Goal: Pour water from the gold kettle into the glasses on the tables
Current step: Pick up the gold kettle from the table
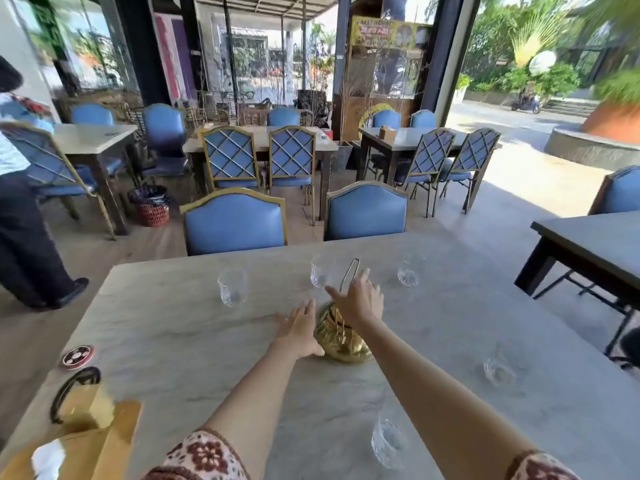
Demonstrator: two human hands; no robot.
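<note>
The gold kettle stands on the pale marble table, its thin handle raised. My left hand rests flat against the kettle's left side, fingers spread. Over the kettle's top hovers my right hand, fingers apart, close by the handle; whether it touches the lid I cannot tell. Several clear glasses stand around: one at the far left, one behind the kettle, one at the far right, one near right, one near the front edge.
A wooden tissue box and a round coaster lie at the table's left end. Two blue chairs stand along the far side. A person stands at the far left. A dark table is to the right.
</note>
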